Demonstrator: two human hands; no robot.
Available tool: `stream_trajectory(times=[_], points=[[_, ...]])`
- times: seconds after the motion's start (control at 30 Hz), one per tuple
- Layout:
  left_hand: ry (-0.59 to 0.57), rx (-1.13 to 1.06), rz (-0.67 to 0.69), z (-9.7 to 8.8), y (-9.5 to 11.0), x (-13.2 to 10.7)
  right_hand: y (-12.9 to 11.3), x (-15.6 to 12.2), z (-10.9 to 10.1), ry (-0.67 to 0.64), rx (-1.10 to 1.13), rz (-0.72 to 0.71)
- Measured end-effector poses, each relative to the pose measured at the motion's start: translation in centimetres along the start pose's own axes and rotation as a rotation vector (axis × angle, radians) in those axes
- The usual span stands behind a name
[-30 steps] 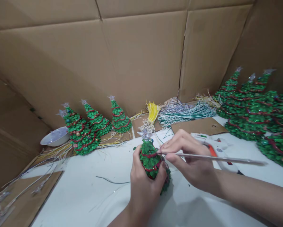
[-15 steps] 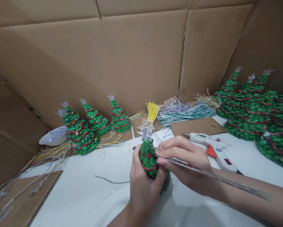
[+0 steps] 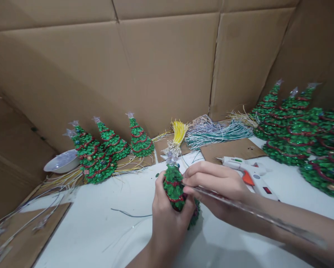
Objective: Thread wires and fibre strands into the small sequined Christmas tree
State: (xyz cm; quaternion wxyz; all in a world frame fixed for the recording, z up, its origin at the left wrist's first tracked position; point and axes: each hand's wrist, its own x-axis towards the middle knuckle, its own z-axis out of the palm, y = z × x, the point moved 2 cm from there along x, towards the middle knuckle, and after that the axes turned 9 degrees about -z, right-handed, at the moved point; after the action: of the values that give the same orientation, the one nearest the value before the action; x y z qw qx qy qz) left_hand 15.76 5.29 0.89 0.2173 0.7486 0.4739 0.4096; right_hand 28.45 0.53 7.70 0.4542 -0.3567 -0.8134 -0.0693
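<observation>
Cardboard walls (image 3: 167, 67) back the white desk (image 3: 91, 227); a small green tree (image 3: 173, 188) sits within the left grip (image 3: 167, 219), clasped between thumb and fingers; the right grip (image 3: 218, 182) pinches a slender rod (image 3: 256, 212), fingertips right beside the tree's upper part.

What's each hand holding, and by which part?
Left hand: a tree, gripped around its middle. Right hand: a rod, pinched near the end by the tree.

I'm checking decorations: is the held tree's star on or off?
On: the clear star sits at the tip of the tree in the left hand.
</observation>
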Motion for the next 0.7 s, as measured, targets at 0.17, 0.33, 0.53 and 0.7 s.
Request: stream_trajectory(times=[0.17,0.33,0.53,0.7], points=[[-0.004,-0.002,0.007,-0.08,0.04,-0.13,0.53,-0.44,0.08,0.117,0.056,0.046],[0.007,-0.008,0.006,-0.12,0.04,-0.12,0.33,-0.36,-0.1,0.157,0.058,0.003],[0.013,-0.008,0.02,-0.13,0.08,-0.08,0.1,-0.07,-0.1,0.111,0.008,-0.079],[0.018,0.002,0.02,0.0,0.08,-0.15,0.09,0.04,-0.33,0.05,-0.064,-0.12]])
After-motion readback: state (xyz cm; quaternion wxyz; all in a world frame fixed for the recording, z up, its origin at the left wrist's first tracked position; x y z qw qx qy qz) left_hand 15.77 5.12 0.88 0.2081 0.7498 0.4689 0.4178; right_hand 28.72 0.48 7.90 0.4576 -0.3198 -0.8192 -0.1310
